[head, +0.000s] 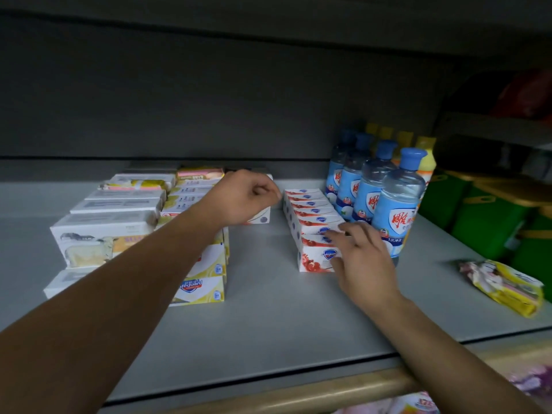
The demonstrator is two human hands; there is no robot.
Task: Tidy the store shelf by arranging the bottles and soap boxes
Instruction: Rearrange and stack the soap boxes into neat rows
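Soap boxes (310, 222), the red-and-white ones, stand in a single file that runs from near the shelf's (268, 309) front edge back toward the rear wall, so the row's long axis points away from me, leaning a little to the left as it recedes. My right hand (358, 258) is plainly the nearer grip: it lies flat against the front right corner of that row, fingers spread and straight, tips resting on the tops of the nearest boxes. Just beside it on the right stand the blue-capped bottles (385, 198), almost touching the row. My left hand (245, 195) hovers farther back and to the left of the file, fingers curled; whether it pinches the white box (260, 216) beneath it I cannot tell. Any squaring push, I judge, should go leftward across the row's axis, from the right hand.
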